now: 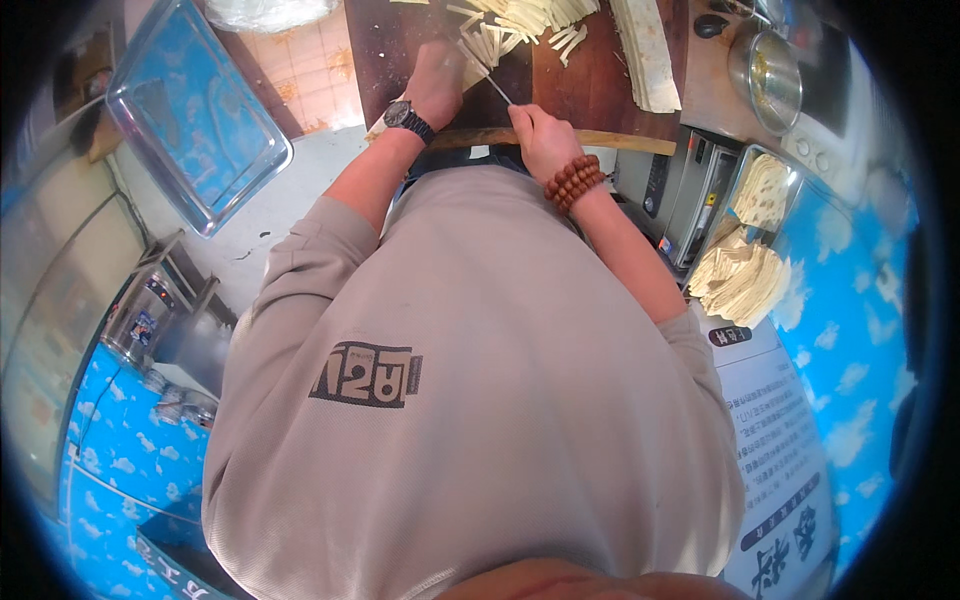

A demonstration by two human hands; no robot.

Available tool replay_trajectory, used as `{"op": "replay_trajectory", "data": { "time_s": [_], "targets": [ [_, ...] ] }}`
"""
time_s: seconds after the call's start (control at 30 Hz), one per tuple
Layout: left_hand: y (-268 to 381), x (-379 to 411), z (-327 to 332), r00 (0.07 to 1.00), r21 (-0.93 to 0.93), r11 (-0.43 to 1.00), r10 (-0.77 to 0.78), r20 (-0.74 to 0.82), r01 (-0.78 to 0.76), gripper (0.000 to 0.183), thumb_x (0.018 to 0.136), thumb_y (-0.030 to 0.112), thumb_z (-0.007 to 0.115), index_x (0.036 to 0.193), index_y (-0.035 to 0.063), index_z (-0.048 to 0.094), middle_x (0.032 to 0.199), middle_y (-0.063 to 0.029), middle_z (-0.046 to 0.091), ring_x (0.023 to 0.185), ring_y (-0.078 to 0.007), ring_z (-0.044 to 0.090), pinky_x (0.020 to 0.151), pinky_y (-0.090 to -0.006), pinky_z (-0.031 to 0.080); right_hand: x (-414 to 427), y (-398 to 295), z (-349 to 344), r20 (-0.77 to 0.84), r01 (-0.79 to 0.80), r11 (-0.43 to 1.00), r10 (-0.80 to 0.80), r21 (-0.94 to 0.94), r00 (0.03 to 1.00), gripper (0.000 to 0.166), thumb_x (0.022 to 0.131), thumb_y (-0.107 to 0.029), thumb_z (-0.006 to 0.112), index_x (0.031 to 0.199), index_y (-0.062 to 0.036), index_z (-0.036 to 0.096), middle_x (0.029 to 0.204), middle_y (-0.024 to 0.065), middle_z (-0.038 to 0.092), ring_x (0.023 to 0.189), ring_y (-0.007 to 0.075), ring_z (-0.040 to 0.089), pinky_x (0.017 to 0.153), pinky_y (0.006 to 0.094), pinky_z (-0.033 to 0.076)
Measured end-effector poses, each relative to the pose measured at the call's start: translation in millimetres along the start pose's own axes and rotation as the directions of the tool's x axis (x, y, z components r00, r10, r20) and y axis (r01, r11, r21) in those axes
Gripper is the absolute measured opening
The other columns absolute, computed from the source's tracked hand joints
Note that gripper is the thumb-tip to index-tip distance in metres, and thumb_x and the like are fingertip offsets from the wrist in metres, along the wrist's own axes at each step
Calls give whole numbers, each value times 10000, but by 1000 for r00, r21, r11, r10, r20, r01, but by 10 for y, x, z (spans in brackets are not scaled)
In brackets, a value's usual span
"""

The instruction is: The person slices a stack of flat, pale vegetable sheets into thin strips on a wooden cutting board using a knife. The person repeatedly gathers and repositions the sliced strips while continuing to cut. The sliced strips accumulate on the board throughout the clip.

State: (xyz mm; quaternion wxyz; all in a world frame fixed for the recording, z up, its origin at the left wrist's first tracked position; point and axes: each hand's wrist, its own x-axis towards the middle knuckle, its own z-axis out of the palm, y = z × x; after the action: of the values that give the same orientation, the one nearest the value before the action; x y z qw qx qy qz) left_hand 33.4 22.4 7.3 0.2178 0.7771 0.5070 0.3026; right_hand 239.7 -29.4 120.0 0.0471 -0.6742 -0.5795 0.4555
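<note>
In my right hand [547,139], which wears wooden bead bracelets, is a knife [487,73] whose blade shows edge-on as a thin line. My left hand [439,79], below a dark wristwatch, rests on pale layered flatbread [473,76] just left of the blade. Its fingertips are hard to make out, and most of that flatbread is covered by the hand. Both hands are over a dark wooden cutting board [600,94]. Cut flatbread strips [525,19] lie loosely heaped beyond the blade. A long stack of flatbread [649,56] lies along the board's right side.
A metal bowl [765,82] stands right of the board. Farther right, a clear tray [795,176] carries stacked flatbread sheets [742,281]. On the left is a large clear tray [281,150], with a plastic bag [270,11] beyond it. The board's wooden front edge [630,142] faces my body.
</note>
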Motion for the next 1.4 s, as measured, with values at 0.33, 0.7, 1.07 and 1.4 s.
{"op": "replay_trajectory", "data": {
  "time_s": [0.33, 0.7, 1.07, 1.4],
  "targets": [
    [-28, 13, -2, 999, -28, 999, 36, -24, -36, 183, 824, -59, 655, 995, -1, 625, 1085, -194, 619, 1040, -415, 570, 910, -450, 498, 273, 91, 128, 107, -99, 987, 113, -128, 988, 557, 1070, -500, 423, 1123, -16, 694, 1030, 294, 709, 1012, 485, 664, 887, 541, 525],
    [74, -9, -37, 993, 20, 994, -107, -40, 107, 256, 796, -48, 670, 1039, 11, 614, 1132, -190, 614, 1064, -412, 568, 913, -460, 504, 812, 26, 313, -32, 42, 996, -44, -78, 999, 585, 1065, -507, 415, 1090, 9, 689, 992, 315, 701, 969, 514, 655, 877, 555, 531],
    [30, -10, -30, 998, 17, 999, -43, -46, 44, 125, 875, 24, 702, 968, 22, 620, 1063, -170, 632, 997, -393, 602, 858, -445, 529, 68, 14, -58, 115, -60, 990, 74, -125, 991, 586, 1069, -501, 433, 1027, 24, 690, 954, 307, 700, 961, 508, 654, 850, 539, 518],
    [7, -55, -56, 995, -17, 995, -96, -8, 96, 190, 841, -42, 665, 1021, 7, 632, 1085, -187, 623, 1017, -406, 610, 871, -441, 533, 657, 192, 469, -12, 62, 998, -62, -34, 998, 551, 1069, -500, 433, 1139, -15, 685, 982, 288, 717, 974, 489, 670, 874, 537, 539]
  ]
}}
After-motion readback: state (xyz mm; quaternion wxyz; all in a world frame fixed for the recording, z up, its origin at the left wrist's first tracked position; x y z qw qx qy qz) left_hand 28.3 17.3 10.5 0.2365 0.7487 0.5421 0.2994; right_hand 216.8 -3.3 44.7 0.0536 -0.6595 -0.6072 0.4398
